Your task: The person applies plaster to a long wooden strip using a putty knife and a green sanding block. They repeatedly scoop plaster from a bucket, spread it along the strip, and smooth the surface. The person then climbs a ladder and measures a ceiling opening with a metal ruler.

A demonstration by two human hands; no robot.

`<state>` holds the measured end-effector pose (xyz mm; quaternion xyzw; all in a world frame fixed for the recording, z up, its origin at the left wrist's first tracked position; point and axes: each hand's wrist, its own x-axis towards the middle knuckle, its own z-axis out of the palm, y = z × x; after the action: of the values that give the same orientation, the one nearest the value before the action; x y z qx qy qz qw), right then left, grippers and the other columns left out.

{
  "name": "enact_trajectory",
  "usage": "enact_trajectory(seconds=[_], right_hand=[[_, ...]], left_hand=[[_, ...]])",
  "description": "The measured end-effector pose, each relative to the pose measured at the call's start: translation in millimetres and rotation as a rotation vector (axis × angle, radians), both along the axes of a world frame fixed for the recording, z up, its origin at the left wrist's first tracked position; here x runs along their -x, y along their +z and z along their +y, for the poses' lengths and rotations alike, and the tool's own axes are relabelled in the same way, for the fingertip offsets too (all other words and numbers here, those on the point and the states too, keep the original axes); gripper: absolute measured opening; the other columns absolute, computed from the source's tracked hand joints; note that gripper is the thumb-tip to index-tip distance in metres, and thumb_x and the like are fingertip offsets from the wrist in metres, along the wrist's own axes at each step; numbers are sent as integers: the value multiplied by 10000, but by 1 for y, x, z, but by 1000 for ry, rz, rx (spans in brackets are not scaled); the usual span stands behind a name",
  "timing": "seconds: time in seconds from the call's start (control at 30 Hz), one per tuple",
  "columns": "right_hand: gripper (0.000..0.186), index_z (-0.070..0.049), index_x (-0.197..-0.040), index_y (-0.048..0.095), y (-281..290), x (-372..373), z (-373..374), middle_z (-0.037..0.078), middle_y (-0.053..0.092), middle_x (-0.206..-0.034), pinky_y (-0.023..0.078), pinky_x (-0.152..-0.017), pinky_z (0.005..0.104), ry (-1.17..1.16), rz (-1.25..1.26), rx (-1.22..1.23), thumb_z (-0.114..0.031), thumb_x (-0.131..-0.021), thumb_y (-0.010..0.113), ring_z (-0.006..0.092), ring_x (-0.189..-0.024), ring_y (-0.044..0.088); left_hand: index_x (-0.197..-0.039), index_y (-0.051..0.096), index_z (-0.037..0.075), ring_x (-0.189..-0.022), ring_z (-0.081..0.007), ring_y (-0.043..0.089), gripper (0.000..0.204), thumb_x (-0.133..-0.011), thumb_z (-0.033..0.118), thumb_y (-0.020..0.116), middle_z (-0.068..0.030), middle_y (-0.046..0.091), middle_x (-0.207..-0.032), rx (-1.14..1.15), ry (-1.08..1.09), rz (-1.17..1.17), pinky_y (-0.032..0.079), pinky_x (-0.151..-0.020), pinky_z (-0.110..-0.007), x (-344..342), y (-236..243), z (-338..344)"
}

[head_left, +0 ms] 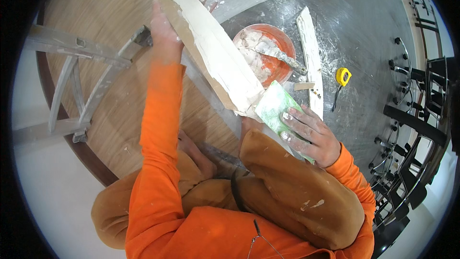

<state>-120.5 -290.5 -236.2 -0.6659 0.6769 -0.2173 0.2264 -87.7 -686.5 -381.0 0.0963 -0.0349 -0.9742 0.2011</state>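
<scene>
Two bare hands work apart in the head view, each with its own thing. The left hand [165,31] is closed around the board [211,50], its wrist at the left edge; fingertips showing past the opposite edge seem to be its own. The right hand [311,132] holds the green spreader [277,108], fingers spread along its upper face and its thumb out of sight, so how firmly it pinches cannot be told.

The board lies in front of the body, between the hands. Its long axis runs aslant, from the top of the view, left of centre, down to the right, ending near the right knee [297,182]. White paste coats most of its face, leaving a bare brown strip along the left edge. The left hand is nearer the far end; the right hand is nearer the near end, just right of it. The spreader's upper left edge lies right at that end and appears to touch it, its face tilted across the board's line.

Right of the board, and partly behind it, sits the orange bucket [290,44], with paste [247,50] and a smeared knife [282,57] in it. Beyond lie a white strip [310,50] and a yellow tape measure [343,75]. At left stands a ladder [72,42].
</scene>
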Motion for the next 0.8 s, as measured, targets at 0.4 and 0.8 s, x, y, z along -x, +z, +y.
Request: enact_trajectory(seconds=[0.4, 0.8], right_hand=[[693, 4, -1367, 615, 17, 12, -6, 244, 555, -1477, 392, -1164, 555, -210, -81, -96, 127, -685, 601, 460, -1405, 492], [597, -56, -1398, 605, 37, 13, -24, 182, 535, -1513, 391, -1140, 605, -81, -56, -131, -226, -833, 689, 439, -1411, 486]], left_hand=[[-1443, 506, 54, -1478, -430, 351, 602, -1062, 446, 255, -208, 576, -1298, 88, -103, 253, 193, -1243, -672, -4, -4, -9], [-1458, 470, 81, -1413, -493, 413, 737, -1037, 659, 293, -238, 608, -1207, -29, -70, 201, 222, -1180, -760, -9, -20, -27]])
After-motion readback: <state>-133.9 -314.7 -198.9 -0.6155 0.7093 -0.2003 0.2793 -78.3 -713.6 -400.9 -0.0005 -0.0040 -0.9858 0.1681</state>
